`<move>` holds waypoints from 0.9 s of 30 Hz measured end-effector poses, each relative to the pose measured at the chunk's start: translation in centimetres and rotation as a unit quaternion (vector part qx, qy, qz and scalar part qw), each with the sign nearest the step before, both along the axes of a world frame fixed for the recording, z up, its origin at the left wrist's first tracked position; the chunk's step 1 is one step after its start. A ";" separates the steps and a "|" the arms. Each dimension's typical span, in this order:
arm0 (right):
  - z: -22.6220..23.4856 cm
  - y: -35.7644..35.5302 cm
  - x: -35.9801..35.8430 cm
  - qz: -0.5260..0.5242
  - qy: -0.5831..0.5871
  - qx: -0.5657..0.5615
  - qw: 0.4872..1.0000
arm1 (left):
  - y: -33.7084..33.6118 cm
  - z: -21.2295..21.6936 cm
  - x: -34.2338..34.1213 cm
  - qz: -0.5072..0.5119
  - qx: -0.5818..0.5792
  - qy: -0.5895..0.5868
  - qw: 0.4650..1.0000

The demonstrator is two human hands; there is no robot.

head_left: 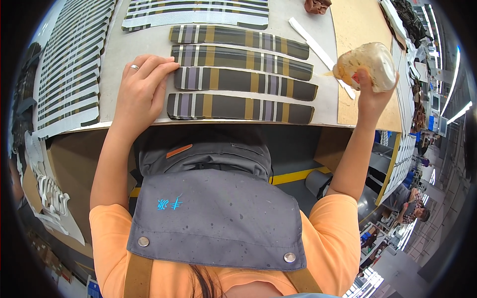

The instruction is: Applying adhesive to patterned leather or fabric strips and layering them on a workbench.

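Observation:
My right hand [375,101] is closed round a stained, translucent squeeze bottle [370,57]. It holds the bottle tilted over the right of the table, with the narrow nozzle pointing left toward the strips. Several curved plaid strips in dark grey, olive, mustard, lilac and white lie across the table in front of me, one below another. At the left end of the second plaid strip [238,60] from the top, the fingertips of my left hand [143,82] are pressed together and touch its edge. The lowest plaid strip [238,108] lies close to the table's near edge.
On the left lies a large spread of overlapping plaid pieces [69,69], and another layered stack [196,14] is at the far side. A white strip [310,42] lies slantwise beneath the bottle. Beyond it is a crumpled brown piece [317,6]. Under the table, shelves [387,149] stand at right.

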State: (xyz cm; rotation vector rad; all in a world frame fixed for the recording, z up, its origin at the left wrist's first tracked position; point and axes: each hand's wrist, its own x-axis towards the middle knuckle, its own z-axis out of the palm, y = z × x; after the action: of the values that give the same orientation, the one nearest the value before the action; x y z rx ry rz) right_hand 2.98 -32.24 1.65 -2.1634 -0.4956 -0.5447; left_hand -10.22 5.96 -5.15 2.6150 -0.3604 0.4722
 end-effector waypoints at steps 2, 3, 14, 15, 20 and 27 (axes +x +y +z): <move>0.9 0.8 -0.2 -0.012 -0.011 0.029 0.999 | 0.0 0.1 0.0 -0.002 0.002 -0.004 1.000; 1.1 1.2 -0.2 -0.024 -0.022 0.059 0.998 | 0.0 0.1 0.0 0.000 0.001 -0.004 1.000; -2.1 12.2 -0.4 0.228 0.043 0.109 0.967 | 0.1 -0.5 0.1 -0.010 -0.009 -0.018 1.000; -2.2 13.0 -0.3 0.230 0.044 0.108 0.966 | 0.1 -0.4 0.1 -0.016 -0.008 -0.024 1.000; -2.9 14.2 0.2 0.287 0.011 0.049 0.957 | 0.1 -0.4 0.0 -0.014 -0.009 -0.020 1.000; -2.8 13.9 0.3 0.307 -0.007 0.054 0.950 | 0.2 -0.5 0.1 -0.014 -0.007 -0.022 1.000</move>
State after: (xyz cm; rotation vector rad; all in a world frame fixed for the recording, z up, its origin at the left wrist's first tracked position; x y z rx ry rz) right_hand 3.24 -18.33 -1.19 -1.7689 -1.0685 -0.2293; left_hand -10.16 6.16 -5.69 2.5865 -0.4047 0.5210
